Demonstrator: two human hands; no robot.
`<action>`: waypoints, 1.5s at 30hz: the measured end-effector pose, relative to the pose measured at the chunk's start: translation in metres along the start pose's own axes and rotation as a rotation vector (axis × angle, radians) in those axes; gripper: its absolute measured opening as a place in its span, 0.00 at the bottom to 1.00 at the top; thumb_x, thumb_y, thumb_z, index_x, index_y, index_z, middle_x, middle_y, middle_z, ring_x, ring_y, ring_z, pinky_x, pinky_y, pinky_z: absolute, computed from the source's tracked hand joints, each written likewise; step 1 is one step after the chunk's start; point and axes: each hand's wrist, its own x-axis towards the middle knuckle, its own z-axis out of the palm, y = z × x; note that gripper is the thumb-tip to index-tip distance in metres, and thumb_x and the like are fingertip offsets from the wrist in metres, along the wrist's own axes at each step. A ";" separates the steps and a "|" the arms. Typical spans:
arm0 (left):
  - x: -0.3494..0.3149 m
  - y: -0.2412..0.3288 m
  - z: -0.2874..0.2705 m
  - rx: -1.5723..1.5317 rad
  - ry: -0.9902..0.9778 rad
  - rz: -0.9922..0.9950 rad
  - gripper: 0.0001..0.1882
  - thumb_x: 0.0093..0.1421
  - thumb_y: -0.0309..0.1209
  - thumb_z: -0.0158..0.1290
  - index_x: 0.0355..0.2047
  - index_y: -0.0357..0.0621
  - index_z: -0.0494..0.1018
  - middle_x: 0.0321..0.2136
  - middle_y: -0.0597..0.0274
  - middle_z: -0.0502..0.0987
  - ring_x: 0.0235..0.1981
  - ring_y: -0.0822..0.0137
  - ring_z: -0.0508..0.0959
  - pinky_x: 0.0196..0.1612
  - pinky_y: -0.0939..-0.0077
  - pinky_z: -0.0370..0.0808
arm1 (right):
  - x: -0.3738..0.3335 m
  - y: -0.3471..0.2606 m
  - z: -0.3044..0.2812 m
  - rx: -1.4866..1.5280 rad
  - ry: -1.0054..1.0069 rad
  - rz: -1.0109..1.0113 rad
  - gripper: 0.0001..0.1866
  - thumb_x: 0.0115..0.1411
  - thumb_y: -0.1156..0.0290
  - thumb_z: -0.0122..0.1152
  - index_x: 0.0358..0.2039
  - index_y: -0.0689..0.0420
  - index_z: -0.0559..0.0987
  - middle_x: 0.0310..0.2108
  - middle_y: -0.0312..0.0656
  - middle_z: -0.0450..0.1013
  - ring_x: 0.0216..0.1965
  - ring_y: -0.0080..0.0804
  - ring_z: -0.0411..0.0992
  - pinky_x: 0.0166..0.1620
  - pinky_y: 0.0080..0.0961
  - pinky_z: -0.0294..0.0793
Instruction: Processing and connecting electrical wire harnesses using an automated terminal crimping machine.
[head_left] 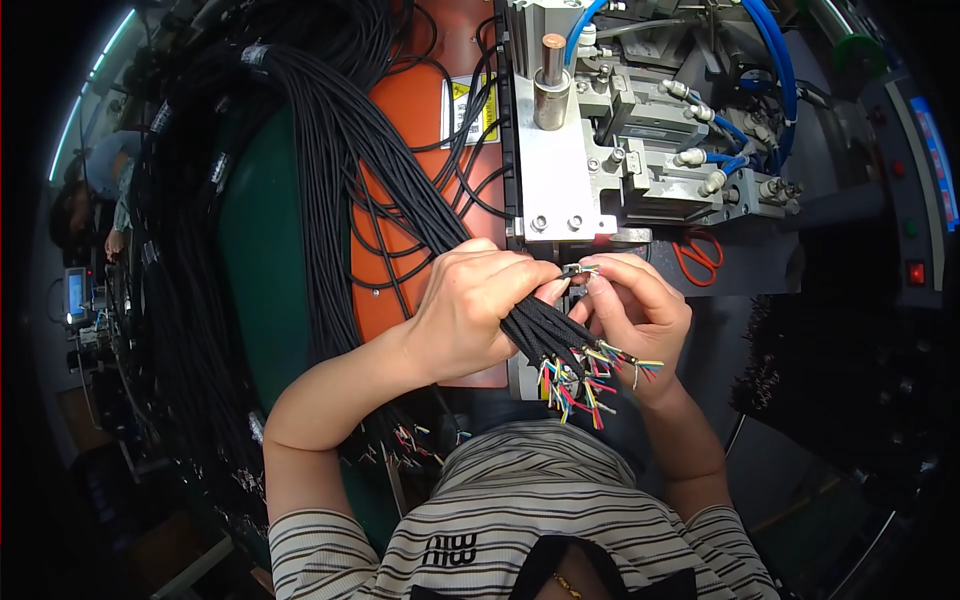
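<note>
Below the grey metal machine (575, 170), from the head view, I see the left hand (470, 315) squeezing a bundle of black cables (340, 170) (coloured wire tips poke out low). Just beside it, the right hand (635, 310) pinches one cable end (580, 270).

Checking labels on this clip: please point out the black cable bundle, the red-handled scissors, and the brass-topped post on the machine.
black cable bundle (535, 325), head view, on the cables just below the left hand.
red-handled scissors (698, 258), head view, on the handle loops.
brass-topped post (552, 45), head view, on its copper-coloured top.
</note>
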 end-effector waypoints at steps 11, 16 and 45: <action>0.001 -0.001 0.002 -0.026 0.054 0.064 0.11 0.50 0.27 0.62 0.34 0.38 0.76 0.23 0.59 0.78 0.22 0.61 0.78 0.27 0.71 0.69 | 0.011 -0.001 -0.015 0.268 -0.109 0.347 0.08 0.61 0.83 0.55 0.40 0.68 0.78 0.34 0.45 0.76 0.20 0.18 0.70 0.22 0.13 0.66; 0.000 0.004 0.003 0.129 0.137 0.150 0.11 0.48 0.26 0.62 0.32 0.37 0.76 0.20 0.61 0.76 0.20 0.64 0.76 0.24 0.72 0.67 | -0.001 -0.001 -0.001 0.510 -0.020 0.497 0.06 0.62 0.80 0.57 0.38 0.67 0.79 0.32 0.40 0.78 0.21 0.16 0.71 0.21 0.11 0.64; -0.002 0.001 0.006 0.252 0.061 0.193 0.12 0.47 0.27 0.59 0.32 0.34 0.75 0.22 0.62 0.73 0.19 0.66 0.73 0.24 0.73 0.64 | 0.007 -0.009 -0.004 -0.172 -0.052 0.011 0.07 0.57 0.87 0.58 0.37 0.70 0.79 0.32 0.45 0.76 0.24 0.20 0.75 0.25 0.12 0.74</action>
